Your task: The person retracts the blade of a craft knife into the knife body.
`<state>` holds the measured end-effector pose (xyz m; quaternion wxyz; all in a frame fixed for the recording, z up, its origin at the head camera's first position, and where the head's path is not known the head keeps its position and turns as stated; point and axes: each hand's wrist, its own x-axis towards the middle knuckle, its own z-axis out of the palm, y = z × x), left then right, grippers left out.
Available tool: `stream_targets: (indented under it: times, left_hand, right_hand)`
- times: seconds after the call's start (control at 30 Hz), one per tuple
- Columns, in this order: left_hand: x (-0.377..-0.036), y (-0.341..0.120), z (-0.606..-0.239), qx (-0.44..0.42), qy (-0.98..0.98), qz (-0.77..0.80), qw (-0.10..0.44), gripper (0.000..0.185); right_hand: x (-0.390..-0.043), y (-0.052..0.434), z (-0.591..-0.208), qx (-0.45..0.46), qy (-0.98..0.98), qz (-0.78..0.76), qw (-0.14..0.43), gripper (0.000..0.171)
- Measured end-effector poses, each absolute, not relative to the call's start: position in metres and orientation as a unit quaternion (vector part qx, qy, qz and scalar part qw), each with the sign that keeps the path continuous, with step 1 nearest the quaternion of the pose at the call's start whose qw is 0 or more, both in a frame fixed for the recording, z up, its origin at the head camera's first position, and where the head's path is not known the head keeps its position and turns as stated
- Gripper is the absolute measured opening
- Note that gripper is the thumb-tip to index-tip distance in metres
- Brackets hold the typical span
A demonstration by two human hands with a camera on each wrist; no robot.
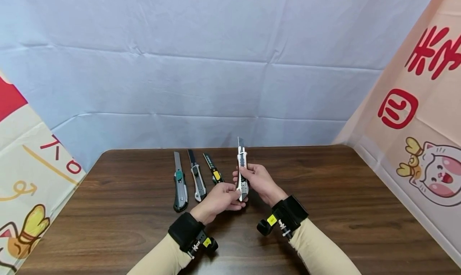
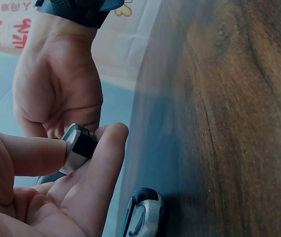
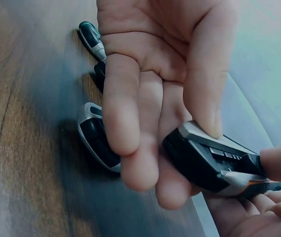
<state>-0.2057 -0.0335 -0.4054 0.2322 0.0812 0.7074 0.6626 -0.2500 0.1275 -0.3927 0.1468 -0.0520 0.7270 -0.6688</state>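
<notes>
Above the table, both hands hold a silver-and-black utility knife (image 1: 242,167), upright with its blade out at the top. My right hand (image 1: 262,182) grips the handle's middle from the right. In the right wrist view, the right thumb (image 3: 278,163) presses beside the black slider (image 3: 253,164). The butt end of the knife is pinched by my left hand (image 1: 220,199); its thumb (image 2: 36,155) and fingers show around that end in the left wrist view. Left of the hands lie a grey knife with a green slider (image 1: 179,175), a silver-and-black knife (image 1: 198,183) and a black-and-yellow knife (image 1: 217,175), partly hidden.
The brown wooden table (image 1: 126,223) runs back to a pale blue cloth (image 1: 201,83). Printed cloths hang at the left (image 1: 32,159) and right (image 1: 381,155). Each wrist wears a black band (image 1: 185,230) with a small camera.
</notes>
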Motion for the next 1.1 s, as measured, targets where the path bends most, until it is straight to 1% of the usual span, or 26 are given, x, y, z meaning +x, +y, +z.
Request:
stream_targets:
  times: [0.33,0.5,1.1]
  left_hand:
    - [-0.2036,-0.0342,-0.4062,0.097,0.715,0.654,0.226,0.030]
    - [-0.2035,-0.0338,-0.4063,0.093,0.720,0.649,0.226,0.030]
    - [-0.2037,-0.0362,-0.4060,0.089,0.721,0.648,0.228,0.031]
  right_hand:
    - [-0.2494,0.1292,-0.3938,-0.066,0.723,-0.671,0.152,0.034]
    - [-0.2489,0.1282,-0.3937,-0.065,0.726,-0.667,0.153,0.037]
    - [-0.2462,0.1257,-0.3902,-0.071,0.727,-0.665,0.159,0.037]
